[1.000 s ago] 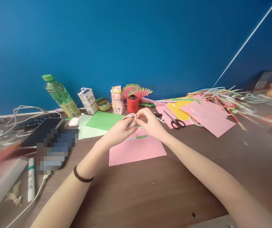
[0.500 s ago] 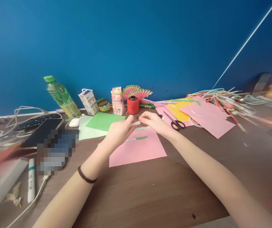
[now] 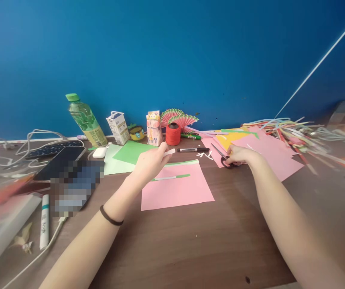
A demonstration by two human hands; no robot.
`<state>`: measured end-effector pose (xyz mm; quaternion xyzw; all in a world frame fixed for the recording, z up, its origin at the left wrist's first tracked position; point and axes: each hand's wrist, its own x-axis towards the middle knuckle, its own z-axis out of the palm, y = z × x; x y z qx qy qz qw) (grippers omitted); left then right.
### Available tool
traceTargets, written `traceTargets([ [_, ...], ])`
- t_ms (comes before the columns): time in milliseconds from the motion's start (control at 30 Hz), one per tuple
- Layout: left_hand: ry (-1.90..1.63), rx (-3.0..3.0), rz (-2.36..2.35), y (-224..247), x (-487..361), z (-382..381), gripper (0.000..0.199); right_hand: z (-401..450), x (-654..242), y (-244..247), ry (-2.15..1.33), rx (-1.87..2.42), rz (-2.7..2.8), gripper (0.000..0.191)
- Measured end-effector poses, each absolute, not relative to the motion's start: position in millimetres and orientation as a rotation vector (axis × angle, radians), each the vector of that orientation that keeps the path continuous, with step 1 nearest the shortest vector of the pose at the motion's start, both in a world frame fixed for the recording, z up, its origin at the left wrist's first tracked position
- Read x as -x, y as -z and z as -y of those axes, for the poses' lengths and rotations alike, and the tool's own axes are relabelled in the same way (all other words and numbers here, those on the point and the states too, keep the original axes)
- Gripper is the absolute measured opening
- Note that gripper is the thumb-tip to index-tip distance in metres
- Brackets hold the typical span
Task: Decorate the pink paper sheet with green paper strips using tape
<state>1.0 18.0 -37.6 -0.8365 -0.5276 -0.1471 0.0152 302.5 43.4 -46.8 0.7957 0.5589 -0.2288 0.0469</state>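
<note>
My left hand [image 3: 152, 162] pinches a small white paper strip [image 3: 169, 152] above the upper left part of a pink sheet [image 3: 178, 192]. A thin green and white strip [image 3: 174, 177] lies across that sheet. To the right, my right hand [image 3: 239, 155] has its fingers closed on the black handles of the scissors [image 3: 220, 151], whose blades point up and left. Between the hands lies a black marker [image 3: 193, 149], with white paper scraps [image 3: 205, 154] beside it.
Green paper [image 3: 133, 152], a red thread spool [image 3: 173, 135], a milk carton [image 3: 118, 127] and a green-capped bottle [image 3: 87, 122] stand or lie at the back left. Pink sheets [image 3: 281, 160] and a pile of paper strips [image 3: 293, 130] lie at the right.
My right hand has moved right, away from my left hand, onto the scissors' handles. The white strip stays in my left hand. The view has shifted slightly.
</note>
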Motion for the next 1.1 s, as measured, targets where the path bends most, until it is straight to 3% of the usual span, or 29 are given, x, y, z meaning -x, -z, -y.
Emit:
traceTargets([
  [67, 0.452, 2.603, 1.643, 38, -2, -18, 0.014, -45, -302, 49, 0.712, -2.435, -1.708, 0.037],
  [267, 0.428, 2.599, 1.619, 41, 1, -20, 0.014, -43, -304, 42, 0.811, -2.445, -1.800, 0.020],
  [433, 0.432, 2.557, 1.492, 44, 10, -25, 0.017, -29, -310, 28, 1.193, -2.463, -2.041, 0.035],
  [600, 0.506, 2.604, 1.410, 42, 13, -26, 0.016, -21, -303, 18, 1.707, -2.070, -2.352, 0.038],
  [700, 0.529, 2.639, 1.393, 41, 12, -25, 0.015, -20, -294, 16, 1.735, -1.839, -2.313, 0.031],
  [900, 0.545, 2.692, 1.369, 39, 11, -23, 0.014, -23, -276, 20, 1.753, -1.663, -2.235, 0.044],
  [1100, 0.565, 2.731, 1.311, 37, 11, -23, 0.015, -22, -267, 19, 1.772, -1.615, -2.254, 0.044],
])
